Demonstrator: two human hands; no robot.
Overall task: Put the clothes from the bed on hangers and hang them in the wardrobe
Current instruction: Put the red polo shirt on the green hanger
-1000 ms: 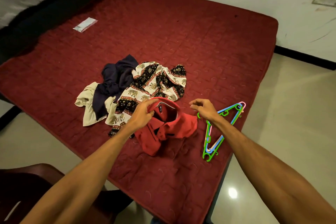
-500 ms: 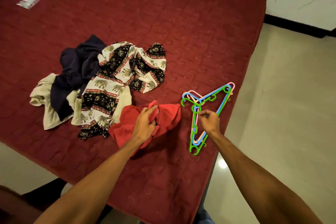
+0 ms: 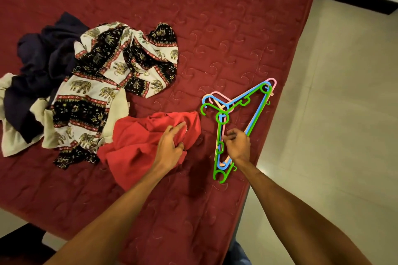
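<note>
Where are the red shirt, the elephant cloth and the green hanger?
red shirt [image 3: 133, 142]: head view, on its crumpled middle.
elephant cloth [image 3: 103, 84]: head view, on a white band with elephants.
green hanger [image 3: 216, 170]: head view, on its lower corner near the bed edge.

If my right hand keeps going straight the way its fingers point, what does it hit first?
The stack of hangers: the right hand points up and left at the green hanger, at its long bar just ahead of the fingertips. Whether they already touch it is unclear. Beyond it lies the red shirt.
</note>
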